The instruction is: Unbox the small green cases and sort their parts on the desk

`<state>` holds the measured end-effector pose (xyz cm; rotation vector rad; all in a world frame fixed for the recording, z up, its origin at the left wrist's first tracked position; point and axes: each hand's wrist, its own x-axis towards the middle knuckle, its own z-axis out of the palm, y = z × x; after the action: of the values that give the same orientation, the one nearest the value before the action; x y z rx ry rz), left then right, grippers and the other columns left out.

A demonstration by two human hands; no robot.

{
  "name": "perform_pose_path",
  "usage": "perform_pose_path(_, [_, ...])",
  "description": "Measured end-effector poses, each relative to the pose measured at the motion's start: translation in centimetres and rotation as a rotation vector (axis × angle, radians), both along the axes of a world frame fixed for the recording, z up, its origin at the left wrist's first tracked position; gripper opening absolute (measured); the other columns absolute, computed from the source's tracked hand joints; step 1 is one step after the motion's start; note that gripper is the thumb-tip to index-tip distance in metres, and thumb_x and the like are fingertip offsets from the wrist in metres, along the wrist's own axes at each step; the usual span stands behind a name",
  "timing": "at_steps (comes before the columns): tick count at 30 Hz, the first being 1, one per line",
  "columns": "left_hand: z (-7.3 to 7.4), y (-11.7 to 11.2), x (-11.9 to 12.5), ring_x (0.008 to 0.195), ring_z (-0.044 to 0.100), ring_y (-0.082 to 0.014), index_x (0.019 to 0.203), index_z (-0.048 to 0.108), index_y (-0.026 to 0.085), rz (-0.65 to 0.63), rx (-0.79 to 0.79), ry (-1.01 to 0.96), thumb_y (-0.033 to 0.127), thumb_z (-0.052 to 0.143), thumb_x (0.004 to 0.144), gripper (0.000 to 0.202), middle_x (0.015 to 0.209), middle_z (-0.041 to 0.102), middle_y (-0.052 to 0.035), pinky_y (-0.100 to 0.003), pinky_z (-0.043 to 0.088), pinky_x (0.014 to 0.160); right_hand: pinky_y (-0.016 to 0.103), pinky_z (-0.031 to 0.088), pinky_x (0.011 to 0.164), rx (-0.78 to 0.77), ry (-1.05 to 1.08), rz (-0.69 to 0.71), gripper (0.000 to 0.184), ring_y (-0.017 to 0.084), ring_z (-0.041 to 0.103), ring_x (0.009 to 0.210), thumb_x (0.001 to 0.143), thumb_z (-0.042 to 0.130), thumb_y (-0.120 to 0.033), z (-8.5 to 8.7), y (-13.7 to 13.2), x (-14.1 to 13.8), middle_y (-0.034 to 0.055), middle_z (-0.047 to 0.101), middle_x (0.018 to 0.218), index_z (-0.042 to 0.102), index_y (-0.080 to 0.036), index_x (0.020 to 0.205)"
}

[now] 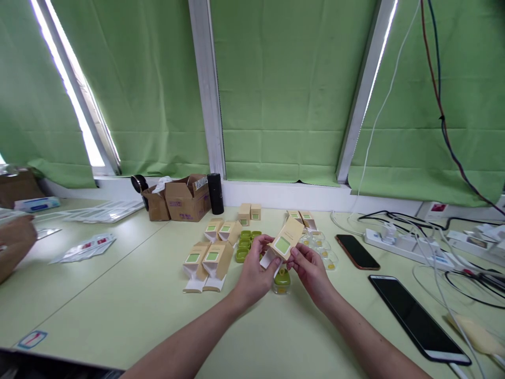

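Note:
Between both hands is a small tan cardboard box (290, 235) with a green window panel, tilted above the table, its white-lined end flap folded out. My left hand (254, 263) grips the flap end from the left. The fingers of my right hand (311, 268) pinch its lower right corner. Just below stands a small clear container with a green lid (281, 281), partly hidden by the hands. Several similar boxes with flaps open (215, 258) lie to the left. Behind my left hand are several green lids (243, 245); clear containers (325, 250) sit behind my right hand.
Two upright tan boxes (250, 212) stand at the back. Farther left are brown cartons (188, 199) and a black bottle (215, 193). Two phones, one smaller (357, 251) and one larger (418, 316), lie right, near power strips (408, 247) and tangled cables.

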<state>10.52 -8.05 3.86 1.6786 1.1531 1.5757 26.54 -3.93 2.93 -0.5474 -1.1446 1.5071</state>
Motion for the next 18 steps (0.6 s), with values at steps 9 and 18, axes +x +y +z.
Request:
perform_pose_path(9, [-0.8, 0.0, -0.4, 0.122, 0.061, -0.0299, 0.13, 0.057, 0.021, 0.054, 0.07, 0.123, 0.035, 0.055, 0.101, 0.032, 0.129, 0.066, -0.0146, -0.047, 0.048, 0.105, 0.028, 0.045, 0.059, -0.075, 0.051, -0.021, 0.043, 0.013, 0.055, 0.063, 0.069, 0.092, -0.054, -0.4, 0.6, 0.0, 0.0004, 0.063, 0.071, 0.072, -0.019, 0.086])
perform_pose_path(18, [-0.2, -0.1, 0.1, 0.109, 0.068, -0.0274, 0.121, 0.058, 0.022, 0.048, -0.033, -0.024, 0.043, 0.061, 0.098, 0.032, 0.12, 0.069, -0.013, -0.035, 0.059, 0.079, 0.029, 0.046, 0.056, -0.114, 0.043, 0.008, 0.045, 0.014, 0.056, 0.061, 0.068, 0.092, -0.055, -1.1, 0.6, -0.5, 0.0032, 0.07, 0.079, 0.072, -0.019, 0.087])
